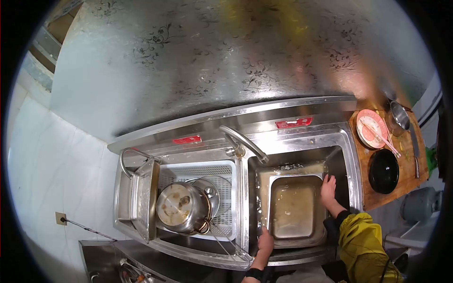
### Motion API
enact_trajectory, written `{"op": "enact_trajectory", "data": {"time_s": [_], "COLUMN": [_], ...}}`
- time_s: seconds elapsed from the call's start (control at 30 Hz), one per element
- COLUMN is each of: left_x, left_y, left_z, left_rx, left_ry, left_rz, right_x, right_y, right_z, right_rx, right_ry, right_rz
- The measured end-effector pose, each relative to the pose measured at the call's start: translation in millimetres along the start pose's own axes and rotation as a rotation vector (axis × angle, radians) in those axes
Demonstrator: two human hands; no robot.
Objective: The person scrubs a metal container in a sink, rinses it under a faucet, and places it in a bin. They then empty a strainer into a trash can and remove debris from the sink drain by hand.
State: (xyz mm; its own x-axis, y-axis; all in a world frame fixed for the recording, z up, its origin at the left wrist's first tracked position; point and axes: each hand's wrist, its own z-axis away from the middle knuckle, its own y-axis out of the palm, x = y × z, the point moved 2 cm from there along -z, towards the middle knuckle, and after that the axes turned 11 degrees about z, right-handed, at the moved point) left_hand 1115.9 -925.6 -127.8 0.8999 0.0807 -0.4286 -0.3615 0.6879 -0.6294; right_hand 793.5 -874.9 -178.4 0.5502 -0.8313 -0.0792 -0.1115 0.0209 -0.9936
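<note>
A deep rectangular steel pan [293, 230] sits in the right sink basin [336, 160], with cloudy, brownish water in it. My left hand [265, 240] grips the pan's near left rim, its lower fingers partly hidden. On the far right side, my right hand [328, 190] is closed over the rim, fingers pointing away from me. Murky water with bits of food lies in the basin around the pan. The curved faucet [245, 141] reaches over the basin's far left corner.
Left of the divider, a white plastic basket [226, 226] holds an upturned steel pot [179, 207] and a glass lid [219, 184]. A metal pan [148, 198] leans at the far left. At right, a wooden board [363, 165] bears a pink plate [368, 123], a black bowl [383, 171] and a knife [415, 146].
</note>
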Motion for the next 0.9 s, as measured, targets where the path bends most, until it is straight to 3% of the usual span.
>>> {"op": "enact_trajectory", "data": {"time_s": [0.03, 0.13, 0.2, 0.33, 0.4, 0.43, 0.57, 0.7, 0.8, 0.9], "left_x": [1.0, -1.2, -0.4, 2.5, 0.6, 1.2, 5.6, 13.1, 12.3, 8.7], "left_y": [0.6, -0.9, 0.8, 6.5, 4.8, 4.0, 8.2, 15.0, 13.8, 10.7], "left_z": [-0.3, 0.1, 0.4, -3.5, -0.5, -0.2, 0.8, -6.2, -4.7, -3.6], "left_rx": [0.0, 0.004, -0.003, -0.015, -0.026, -0.031, -0.063, -0.037, -0.057, -0.09], "left_ry": [0.003, -0.015, -0.038, -0.014, 0.004, 0.01, 0.051, 0.093, 0.084, 0.128], "left_rz": [0.003, -0.006, 0.019, 0.012, 0.008, 0.002, 0.013, 0.06, 0.039, 0.036], "right_x": [7.7, 58.0, 98.4, 186.1, 208.2, 220.2, 188.8, 102.9, 72.8, 79.0], "right_y": [-16.1, -45.0, -25.9, -19.4, -74.3, -45.9, -62.0, -6.1, 30.3, 49.8], "right_z": [-10.1, -27.5, -17.0, 7.7, 16.8, 22.3, 25.9, 55.0, 59.7, 71.1], "right_rx": [-0.001, 0.279, 0.023, -0.037, 0.25, 0.122, -0.227, -0.053, 0.187, 0.413], "right_ry": [-0.048, -0.208, -0.473, -0.608, -0.661, -0.871, -0.98, -1.106, -0.731, -0.703], "right_rz": [-0.048, -0.381, -0.126, -0.252, -0.448, -0.275, -0.352, -0.221, 0.131, 0.122]}}
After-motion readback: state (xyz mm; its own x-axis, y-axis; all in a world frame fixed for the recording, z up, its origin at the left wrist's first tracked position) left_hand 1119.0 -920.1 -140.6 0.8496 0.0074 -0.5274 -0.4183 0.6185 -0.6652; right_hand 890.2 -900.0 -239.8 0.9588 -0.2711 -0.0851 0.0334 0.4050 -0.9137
